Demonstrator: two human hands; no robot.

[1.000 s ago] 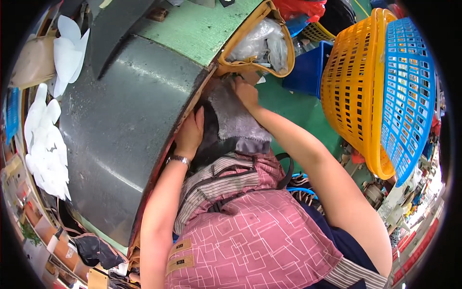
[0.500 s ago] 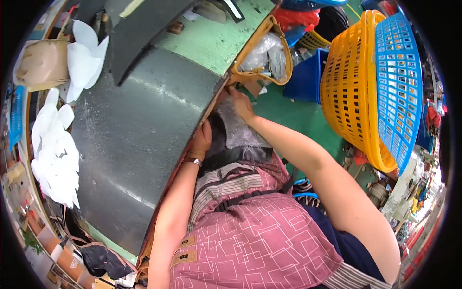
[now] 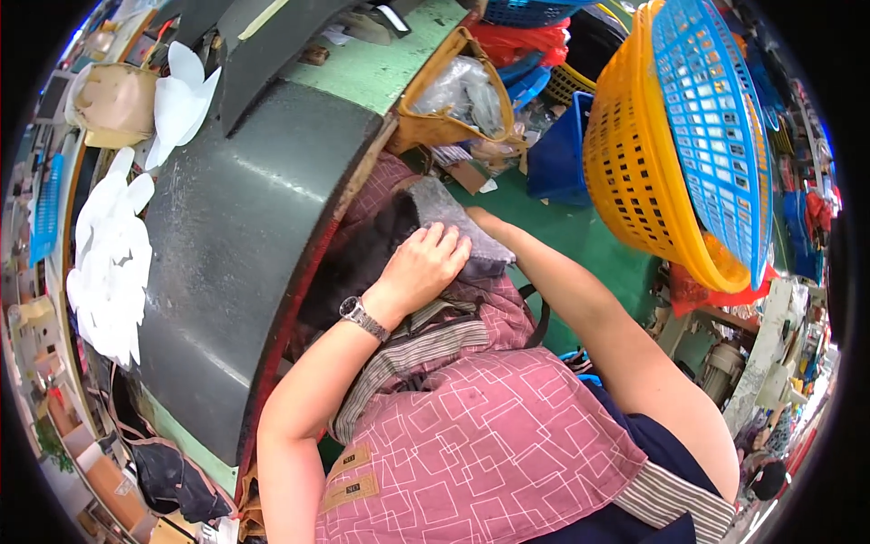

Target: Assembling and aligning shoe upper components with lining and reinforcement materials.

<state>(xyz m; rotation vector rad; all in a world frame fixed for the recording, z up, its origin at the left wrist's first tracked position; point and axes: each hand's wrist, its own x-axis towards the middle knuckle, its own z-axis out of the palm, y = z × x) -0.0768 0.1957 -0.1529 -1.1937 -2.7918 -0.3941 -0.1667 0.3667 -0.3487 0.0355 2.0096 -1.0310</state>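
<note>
A grey, fuzzy fabric-like piece with a dark underside lies over my lap, beside the table's edge. My left hand, with a metal watch on its wrist, has its fingers curled over the near left part of this piece. At the piece's far right edge is my right hand; its fingers are hidden behind the material. Black material hangs between my left forearm and the table edge. Under both hands spreads my pink patterned apron.
To my left is a table with a dark, shiny mat. White cut shapes are piled on its far left. An open tan container with clear plastic hangs at the table's corner. Yellow and blue baskets stand at right, near a blue bin.
My left hand has left the table edge and moved right onto the grey piece. My right hand has drawn back from the table edge, and the piece has shifted with it. The view has turned slightly.
</note>
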